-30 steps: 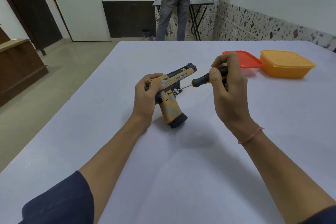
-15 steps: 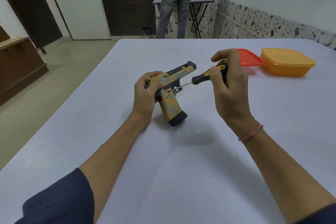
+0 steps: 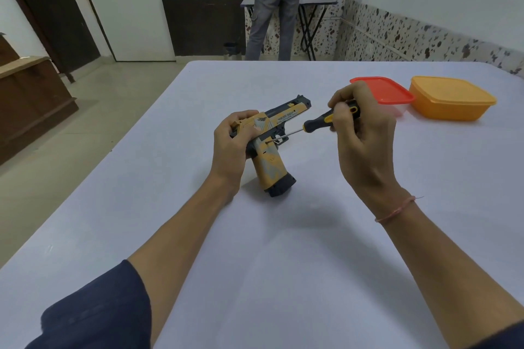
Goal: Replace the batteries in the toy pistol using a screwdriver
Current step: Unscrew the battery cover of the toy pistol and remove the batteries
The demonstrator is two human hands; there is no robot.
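A yellow and dark grey toy pistol (image 3: 273, 147) stands on its grip base on the white table (image 3: 283, 249), barrel pointing away to the right. My left hand (image 3: 231, 144) grips its rear end and upper grip. My right hand (image 3: 358, 133) holds the black and yellow handle of a screwdriver (image 3: 317, 121). The thin metal shaft slants down to the left, its tip on the pistol's side just above the grip, near the trigger guard.
A clear box with a red lid (image 3: 382, 91) and an orange lidded box (image 3: 450, 98) sit at the table's far right. A person (image 3: 276, 3) stands by a folding table (image 3: 312, 8) at the back wall. A wooden cabinet (image 3: 31, 102) stands left.
My right hand's fingers have shifted round the screwdriver handle, as in turning it, and the hand sits slightly lower. The pistol and my left hand have stayed in place.
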